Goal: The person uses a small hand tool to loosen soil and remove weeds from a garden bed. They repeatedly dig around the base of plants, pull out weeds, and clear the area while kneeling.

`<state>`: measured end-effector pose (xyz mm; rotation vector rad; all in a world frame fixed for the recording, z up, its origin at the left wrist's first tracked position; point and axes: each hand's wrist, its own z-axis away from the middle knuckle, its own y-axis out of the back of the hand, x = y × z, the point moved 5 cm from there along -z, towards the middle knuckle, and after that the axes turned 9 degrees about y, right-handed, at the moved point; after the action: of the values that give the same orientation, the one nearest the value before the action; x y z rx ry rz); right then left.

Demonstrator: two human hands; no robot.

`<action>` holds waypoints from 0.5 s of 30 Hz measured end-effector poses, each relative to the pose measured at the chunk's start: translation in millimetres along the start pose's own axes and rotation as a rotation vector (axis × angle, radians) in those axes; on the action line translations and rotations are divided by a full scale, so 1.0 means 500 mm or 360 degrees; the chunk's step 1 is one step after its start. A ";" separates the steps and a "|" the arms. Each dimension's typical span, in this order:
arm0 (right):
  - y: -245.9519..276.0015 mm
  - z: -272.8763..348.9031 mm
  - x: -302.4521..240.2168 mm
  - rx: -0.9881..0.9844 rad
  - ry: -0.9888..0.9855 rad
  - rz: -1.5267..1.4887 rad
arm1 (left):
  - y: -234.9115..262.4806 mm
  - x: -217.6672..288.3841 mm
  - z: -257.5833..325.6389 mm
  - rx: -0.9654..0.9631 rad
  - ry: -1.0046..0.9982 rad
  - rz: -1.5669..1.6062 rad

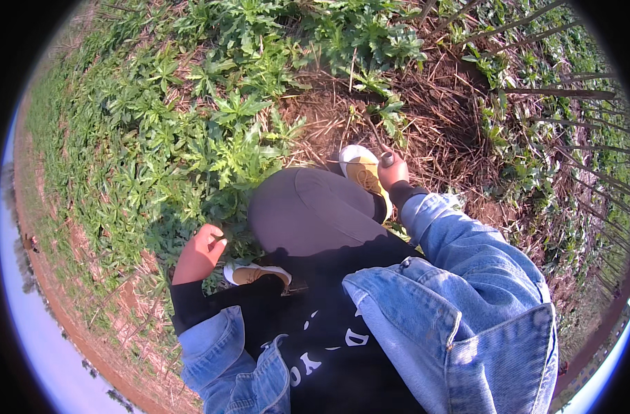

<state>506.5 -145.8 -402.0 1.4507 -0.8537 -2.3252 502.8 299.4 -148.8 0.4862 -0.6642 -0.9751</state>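
I am crouched low over the ground, and my bent knee in grey trousers [308, 210] sits in the middle of everything, so I place the rest by it.

To the left of the knee and a little below it, my left hand [201, 252] reaches into the leafy green weeds [222, 155]. The fingers are curled closed around a clump of leaves and stems at the plants' base; the fingertips are buried in the foliage. The weeds are low and dense, with deeply cut, pointed, finger-like leaves, bright green where the sun hits and darker in the shade thrown beside my knee. They spread in a thick patch up and away to the left of the knee.

To the right of the knee, just past my tan and white shoe [362, 169], my right hand [392, 171] is closed around a small grey handle [387, 159], whose rounded end sticks up from my fist. What the handle belongs to I cannot tell. Beyond it lies bare reddish-brown soil [439, 117] littered with dry straw.

My other shoe [256, 274] shows just below the knee, beside the left hand. Both forearms wear a blue denim jacket [460, 297] over black cuffs.
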 end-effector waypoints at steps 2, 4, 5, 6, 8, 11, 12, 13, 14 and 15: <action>-0.006 -0.032 -0.006 0.0032 -0.0028 -0.0104 | -0.006 0.006 -0.005 -0.0004 -0.0086 0.0085; -0.013 -0.097 -0.022 -0.0033 -0.0103 -0.0257 | -0.011 0.003 -0.012 -0.0074 -0.0020 0.0148; -0.016 -0.112 -0.031 0.0026 -0.0114 -0.0264 | -0.011 0.006 -0.012 -0.0066 -0.0061 0.0114; -0.011 -0.127 -0.043 0.0025 -0.0046 -0.0169 | -0.009 0.009 -0.014 -0.0053 -0.0099 0.0091; 0.009 -0.142 -0.061 0.0042 0.0005 -0.0142 | -0.001 0.014 -0.016 0.0022 -0.0150 0.0071; 0.048 -0.138 -0.080 -0.0048 -0.0036 -0.0325 | 0.008 0.009 -0.008 0.0058 -0.0038 -0.0007; 0.059 -0.133 -0.087 -0.0046 -0.0122 -0.0419 | 0.015 0.014 0.000 0.0109 -0.0099 -0.0017; 0.070 -0.108 -0.086 -0.0075 -0.0206 -0.0514 | 0.021 0.015 0.009 0.0151 -0.0126 -0.0024; 0.088 -0.075 -0.078 -0.0094 -0.0312 -0.0605 | 0.021 0.015 0.015 0.0182 -0.0093 -0.0045; 0.102 -0.038 -0.070 -0.0058 -0.0444 -0.0670 | 0.024 0.018 0.024 0.0177 -0.0145 -0.0060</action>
<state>535.5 -174.7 -351.5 1.4227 -0.6082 -2.8897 505.3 296.3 -129.8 0.5562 -0.7963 -1.0039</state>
